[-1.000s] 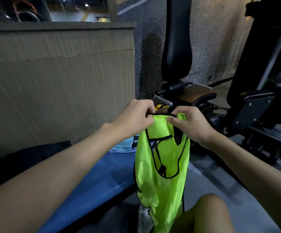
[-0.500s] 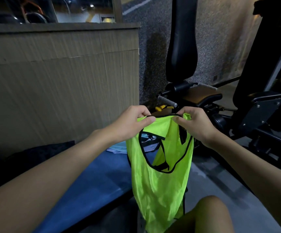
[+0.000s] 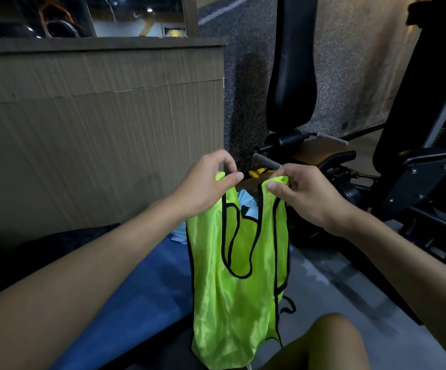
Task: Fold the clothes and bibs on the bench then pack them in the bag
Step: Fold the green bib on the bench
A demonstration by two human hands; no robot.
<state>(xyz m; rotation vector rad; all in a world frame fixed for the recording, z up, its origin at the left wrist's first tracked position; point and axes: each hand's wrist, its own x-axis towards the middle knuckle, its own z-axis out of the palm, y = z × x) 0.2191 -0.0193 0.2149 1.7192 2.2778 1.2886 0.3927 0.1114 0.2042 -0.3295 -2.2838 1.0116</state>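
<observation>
The left hand and right hand each pinch one shoulder strap of the green bib — both grips closed tight on it — and it hangs down beside the blue tabletop.

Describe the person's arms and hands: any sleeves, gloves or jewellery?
Both are bare. The left hand and right hand wear no gloves, rings or watch, and no sleeve shows on the left forearm or right forearm.

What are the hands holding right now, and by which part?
The green bib, hanging: left hand pinches one shoulder strap's top, right hand the other.
</observation>
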